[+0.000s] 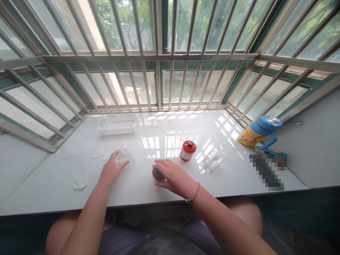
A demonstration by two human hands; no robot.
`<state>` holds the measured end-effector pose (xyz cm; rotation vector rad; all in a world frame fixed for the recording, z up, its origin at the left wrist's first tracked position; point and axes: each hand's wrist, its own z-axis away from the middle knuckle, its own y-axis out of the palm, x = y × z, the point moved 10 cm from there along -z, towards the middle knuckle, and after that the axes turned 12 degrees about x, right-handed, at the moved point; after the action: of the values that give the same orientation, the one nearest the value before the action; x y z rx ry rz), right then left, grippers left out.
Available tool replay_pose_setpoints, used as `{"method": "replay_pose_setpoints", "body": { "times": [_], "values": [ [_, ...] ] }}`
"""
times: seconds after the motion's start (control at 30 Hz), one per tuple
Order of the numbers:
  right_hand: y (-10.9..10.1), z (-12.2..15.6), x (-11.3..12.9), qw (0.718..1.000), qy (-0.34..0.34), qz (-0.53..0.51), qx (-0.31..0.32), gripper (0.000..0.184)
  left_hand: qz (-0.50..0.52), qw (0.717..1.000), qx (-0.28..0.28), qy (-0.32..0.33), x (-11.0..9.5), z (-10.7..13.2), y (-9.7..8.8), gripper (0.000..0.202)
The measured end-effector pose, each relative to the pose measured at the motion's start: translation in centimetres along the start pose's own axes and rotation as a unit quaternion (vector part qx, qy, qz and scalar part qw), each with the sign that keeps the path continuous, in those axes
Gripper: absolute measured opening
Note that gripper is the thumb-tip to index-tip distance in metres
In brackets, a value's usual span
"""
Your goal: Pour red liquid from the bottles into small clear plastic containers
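My left hand [113, 168] curves its thumb and fingers around the near left side of a small clear plastic container [125, 155] with something white in it. To its right, my right hand [171, 176] is closed over a dark red, round object [157, 173] on the white counter. Fingers cover part of that object, so its exact kind does not show. Just beyond this hand stands an upright red bottle [188, 151] with a black cap and a pale label.
Crumpled white pieces [80, 183] lie at the left. A white perforated basket [117, 127] sits near the window bars. On the right are a clear packet [213, 160], a blue-and-yellow mug [259, 131] and a pixelated dark item [267, 172]. The counter [138, 194] ends before my lap.
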<state>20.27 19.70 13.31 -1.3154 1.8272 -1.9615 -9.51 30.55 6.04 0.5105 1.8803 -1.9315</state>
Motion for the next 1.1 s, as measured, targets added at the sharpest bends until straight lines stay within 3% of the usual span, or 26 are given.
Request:
{"method": "replay_pose_setpoints", "body": {
  "times": [0.13, 0.23, 0.33, 0.43, 0.57, 0.87, 1.0, 1.1],
  "values": [
    [-1.3, 2.3, -1.1, 0.996, 0.033, 0.029, -0.077, 0.087, 0.004, 1.000, 0.013, -0.020, -0.4, 0.9, 0.6, 0.068],
    [-2.7, 5.4, -2.5, 0.979, 0.083, 0.076, -0.173, 0.071, 0.018, 0.999, 0.037, -0.012, -1.0, 1.9, 1.4, 0.067],
    [-3.6, 8.6, -5.4, 0.940, 0.186, 0.119, -0.259, 0.065, 0.042, 0.997, 0.057, 0.026, -2.0, 3.5, 2.5, 0.064],
    [-2.9, 9.2, -8.5, 0.932, 0.240, 0.118, -0.245, 0.072, 0.059, 0.994, 0.064, 0.064, -3.1, 5.2, 3.3, 0.062],
    [-2.4, 7.8, -11.1, 0.939, 0.243, 0.096, -0.223, 0.068, 0.067, 0.989, 0.085, 0.098, -4.3, 7.1, 4.3, 0.061],
    [-3.0, 2.2, -15.9, 0.948, 0.229, 0.097, -0.198, 0.052, 0.058, 0.989, 0.072, 0.118, -5.2, 8.8, 4.9, 0.063],
    [-3.8, 1.3, -15.5, 0.957, 0.207, 0.084, -0.184, 0.057, 0.033, 0.988, 0.068, 0.137, -5.3, 9.0, 5.4, 0.069],
    [-5.1, 3.9, -12.7, 0.950, 0.200, 0.098, -0.219, 0.057, 0.002, 0.983, 0.034, 0.179, -6.0, 9.3, 5.3, 0.077]
  ]
}}
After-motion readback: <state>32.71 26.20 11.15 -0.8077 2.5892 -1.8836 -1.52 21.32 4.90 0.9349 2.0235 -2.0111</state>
